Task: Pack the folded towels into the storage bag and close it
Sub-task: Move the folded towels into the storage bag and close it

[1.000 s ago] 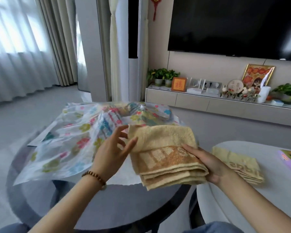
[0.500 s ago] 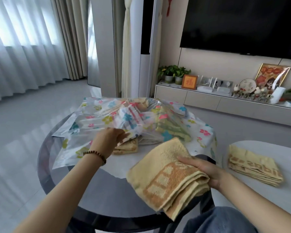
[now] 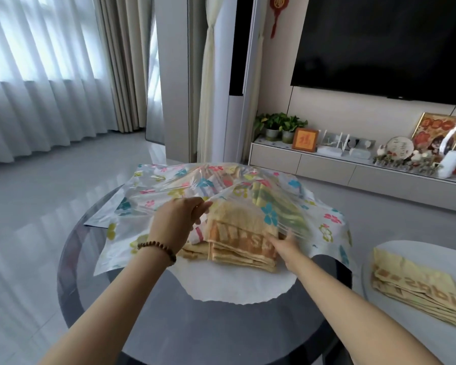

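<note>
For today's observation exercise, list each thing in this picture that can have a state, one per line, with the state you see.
Storage bag: open, top layer lifted at the mouth, not closed.
Left hand: grip pinching the bag's top layer, holding it up.
Right hand: pressed on the folded towel, pushing it in.
Folded towel: partly inside the bag's mouth.
Towel stack: folded, unpacked, on the side table.
Television: screen dark.
</note>
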The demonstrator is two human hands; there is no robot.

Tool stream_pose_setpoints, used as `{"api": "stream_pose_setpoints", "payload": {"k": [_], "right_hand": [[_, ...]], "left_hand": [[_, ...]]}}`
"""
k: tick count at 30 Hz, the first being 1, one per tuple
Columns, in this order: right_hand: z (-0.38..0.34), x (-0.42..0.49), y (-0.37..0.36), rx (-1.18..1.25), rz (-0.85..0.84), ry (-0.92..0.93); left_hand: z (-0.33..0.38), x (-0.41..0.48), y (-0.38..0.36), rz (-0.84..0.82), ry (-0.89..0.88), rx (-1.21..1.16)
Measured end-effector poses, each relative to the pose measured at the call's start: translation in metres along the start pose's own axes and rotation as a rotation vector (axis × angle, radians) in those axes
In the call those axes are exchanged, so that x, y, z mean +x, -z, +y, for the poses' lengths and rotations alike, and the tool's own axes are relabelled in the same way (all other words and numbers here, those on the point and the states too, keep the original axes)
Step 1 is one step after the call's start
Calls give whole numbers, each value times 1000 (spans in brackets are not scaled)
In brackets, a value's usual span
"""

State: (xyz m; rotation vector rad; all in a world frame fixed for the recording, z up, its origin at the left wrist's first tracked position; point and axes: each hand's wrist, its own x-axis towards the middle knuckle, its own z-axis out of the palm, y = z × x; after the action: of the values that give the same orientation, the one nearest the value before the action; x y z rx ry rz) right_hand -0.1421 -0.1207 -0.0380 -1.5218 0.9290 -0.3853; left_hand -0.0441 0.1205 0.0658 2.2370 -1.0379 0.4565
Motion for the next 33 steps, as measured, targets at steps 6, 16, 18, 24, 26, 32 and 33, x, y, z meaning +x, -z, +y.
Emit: {"api": "stream_pose_setpoints", "payload": {"k": [6,16,18,24,26,32,33], "right_hand": [[15,-13,16,-25,-147,77],[35,-92,135,-6,-611,-20],[37,-95,170,9,-565,-7],[63,-76,280,79,-41,42],[76,-61,312,100,156,44],[108,-12,379,93,333,-132],[113,-4,385,103,358,-165]], "left_hand": [[3,-8,-12,-128,-49,49],[76,7,-63,-450,-303,97],[103,10,-85,-516,-332,78],[192,10,-173,-619,-302,-195],[222,7,-207,-652,-281,-277],[291,-2,-298,-879,-123,-471],[297,-3,-311,-918,-74,-497]]}}
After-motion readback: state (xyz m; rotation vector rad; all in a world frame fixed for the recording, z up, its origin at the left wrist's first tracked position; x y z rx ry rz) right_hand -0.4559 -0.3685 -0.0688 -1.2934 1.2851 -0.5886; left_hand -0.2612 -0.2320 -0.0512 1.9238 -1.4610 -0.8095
